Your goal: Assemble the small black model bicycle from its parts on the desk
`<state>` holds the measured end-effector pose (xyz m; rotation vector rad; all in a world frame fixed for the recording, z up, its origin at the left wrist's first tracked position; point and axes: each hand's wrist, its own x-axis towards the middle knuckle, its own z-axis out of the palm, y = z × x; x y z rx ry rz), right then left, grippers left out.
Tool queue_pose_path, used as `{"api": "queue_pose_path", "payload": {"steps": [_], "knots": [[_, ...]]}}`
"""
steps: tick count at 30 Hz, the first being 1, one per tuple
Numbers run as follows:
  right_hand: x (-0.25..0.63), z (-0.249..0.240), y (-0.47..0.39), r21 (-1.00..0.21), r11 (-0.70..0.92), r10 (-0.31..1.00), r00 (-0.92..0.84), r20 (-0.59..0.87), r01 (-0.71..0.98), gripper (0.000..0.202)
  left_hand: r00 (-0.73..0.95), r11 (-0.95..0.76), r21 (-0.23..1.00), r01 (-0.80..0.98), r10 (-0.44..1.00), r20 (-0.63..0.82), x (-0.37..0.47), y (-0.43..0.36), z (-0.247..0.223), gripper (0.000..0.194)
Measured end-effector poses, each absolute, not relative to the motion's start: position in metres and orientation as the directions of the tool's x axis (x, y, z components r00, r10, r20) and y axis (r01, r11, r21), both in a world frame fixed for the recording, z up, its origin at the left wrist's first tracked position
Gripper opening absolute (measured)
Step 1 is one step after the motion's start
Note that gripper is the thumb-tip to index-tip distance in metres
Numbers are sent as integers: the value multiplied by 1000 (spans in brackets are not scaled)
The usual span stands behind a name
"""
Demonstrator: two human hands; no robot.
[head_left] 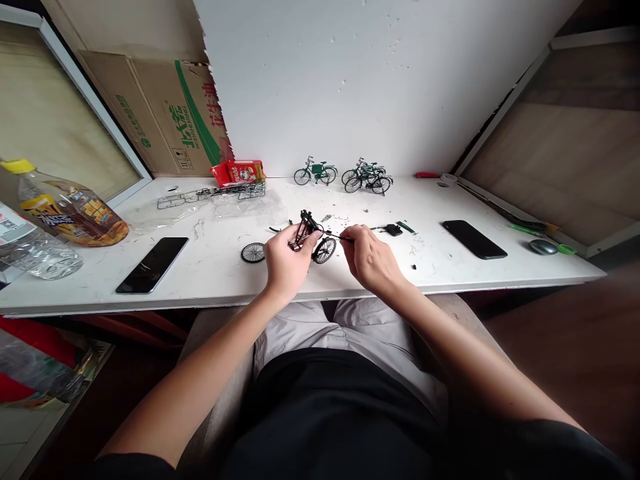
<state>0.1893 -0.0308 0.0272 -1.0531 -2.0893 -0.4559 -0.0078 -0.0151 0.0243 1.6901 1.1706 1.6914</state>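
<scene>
My left hand [290,263] is closed around a black miniature bicycle frame [303,230], held just above the table's front part. A spoked rear wheel [326,250] shows on the frame's right side. My right hand [370,257] pinches a thin dark rod-like tool [344,237], whose tip points left at the frame; whether it touches cannot be made out. Beside my left hand lies a loose spoked wheel [253,253]. To the right of my right hand are a small black part [393,229] and a green strip-like part [405,227].
Finished miniature bicycles [316,172] stand along the back wall. Phones lie at left [153,265] and right [475,239]. Bottles [75,210] crowd the left end. A part sprue [185,197], plastic wrap and a red packet [240,172] sit back left, before a cardboard box [165,113].
</scene>
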Motion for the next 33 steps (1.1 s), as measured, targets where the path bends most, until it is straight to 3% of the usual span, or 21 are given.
{"api": "queue_pose_path", "payload": {"steps": [5, 18, 23, 26, 30, 33], "knots": [[196, 26, -28, 87, 578, 483, -426, 765, 811, 16, -125, -551, 797, 248, 797, 591, -9, -16, 27, 20], [196, 27, -32, 148, 533, 421, -414, 807, 833, 29, -101, -574, 774, 269, 782, 615, -7, -27, 31, 20], [195, 31, -35, 81, 546, 504, -404, 763, 834, 22, -107, -590, 747, 308, 758, 643, -8, -25, 31, 21], [196, 33, -35, 100, 554, 524, -440, 729, 827, 20, -107, -596, 738, 317, 750, 652, -9, -24, 31, 23], [199, 35, -36, 150, 572, 508, -492, 707, 806, 23, -106, -602, 728, 327, 742, 662, -10, -24, 29, 23], [197, 35, -37, 98, 584, 540, -476, 694, 806, 29, -100, -615, 716, 331, 732, 674, -10, -24, 27, 22]]}}
